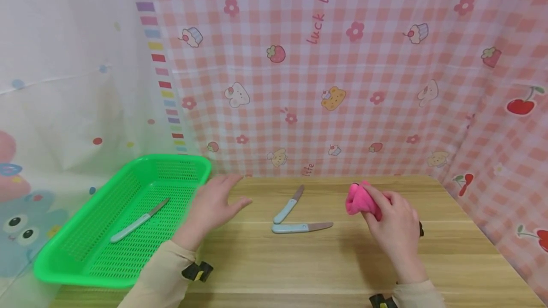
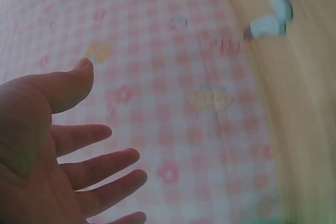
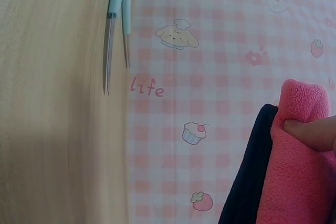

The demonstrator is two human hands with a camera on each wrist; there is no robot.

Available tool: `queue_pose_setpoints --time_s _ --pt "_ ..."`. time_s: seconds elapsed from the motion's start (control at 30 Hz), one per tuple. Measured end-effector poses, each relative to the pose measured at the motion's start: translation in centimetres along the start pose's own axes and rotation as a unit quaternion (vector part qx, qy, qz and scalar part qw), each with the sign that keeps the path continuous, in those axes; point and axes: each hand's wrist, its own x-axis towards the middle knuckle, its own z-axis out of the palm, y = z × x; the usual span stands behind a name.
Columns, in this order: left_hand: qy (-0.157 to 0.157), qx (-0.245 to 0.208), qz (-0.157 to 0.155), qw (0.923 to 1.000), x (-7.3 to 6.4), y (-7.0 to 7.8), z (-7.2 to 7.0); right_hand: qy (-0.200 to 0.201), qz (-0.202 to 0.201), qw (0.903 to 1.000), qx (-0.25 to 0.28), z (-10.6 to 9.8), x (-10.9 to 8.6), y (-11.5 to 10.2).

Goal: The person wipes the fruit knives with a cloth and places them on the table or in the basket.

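Observation:
My right hand (image 1: pixel 396 220) grips a bunched pink cloth (image 1: pixel 358 199) above the right part of the table. Up close in the right wrist view, the cloth (image 3: pixel 302 166) looks fluffy, with a dark strip along one side. My left hand (image 1: pixel 215 206) hangs near the basket's right rim, fingers spread and holding nothing; the left wrist view shows its bare palm (image 2: pixel 26 145). Between the hands, two knives with pale blue handles lie on the wood: one slanted knife (image 1: pixel 288 207) behind, and one crosswise knife (image 1: pixel 301 227) in front, their handle ends close together.
At the left stands a green plastic basket (image 1: pixel 47 265) with perforated sides. A third pale-blue-handled knife (image 1: pixel 139 222) lies in it. The wooden table (image 1: pixel 291 270) meets a pink checked curtain (image 1: pixel 265 75) at the back, and more printed cloth hangs on both sides.

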Motion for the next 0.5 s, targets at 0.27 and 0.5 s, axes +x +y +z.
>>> queue_pose_setpoints --time_s 0.27,0.5 --pt "-0.042 -0.047 0.000 0.9980 0.4 2.7 3.7 -0.005 0.003 1.0000 -0.003 0.1 0.0 0.2" --pt "-0.038 -0.055 0.041 0.9969 1.1 4.5 6.5 -0.006 0.005 1.0000 -0.003 0.1 0.0 0.3"
